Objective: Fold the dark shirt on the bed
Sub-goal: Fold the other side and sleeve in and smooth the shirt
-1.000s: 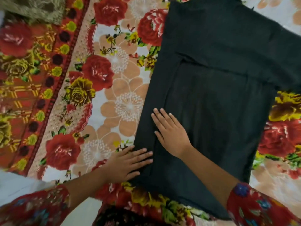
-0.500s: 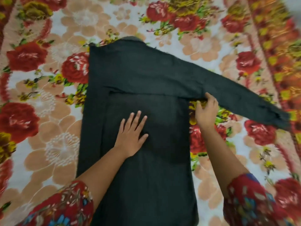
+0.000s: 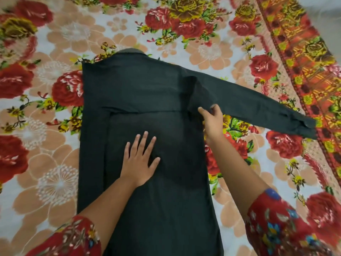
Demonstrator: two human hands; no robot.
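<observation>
The dark shirt [image 3: 140,93] lies flat on the bed, collar at the far end, its left side folded in over the body. Its right sleeve [image 3: 258,106] stretches out to the right across the bedspread. My left hand [image 3: 141,159] rests flat with fingers spread on the middle of the shirt body. My right hand [image 3: 212,122] pinches the shirt's right edge at the armpit, where the fabric is lifted into a small fold.
A floral bedspread [image 3: 55,182] with red roses and peach flowers covers the bed. A red and orange patterned border [image 3: 302,58] runs along the right side. My red floral sleeves show at the bottom.
My right hand has taken hold of the shirt's edge at the armpit and lifted it a little inward. My left hand stays flat on the shirt body.
</observation>
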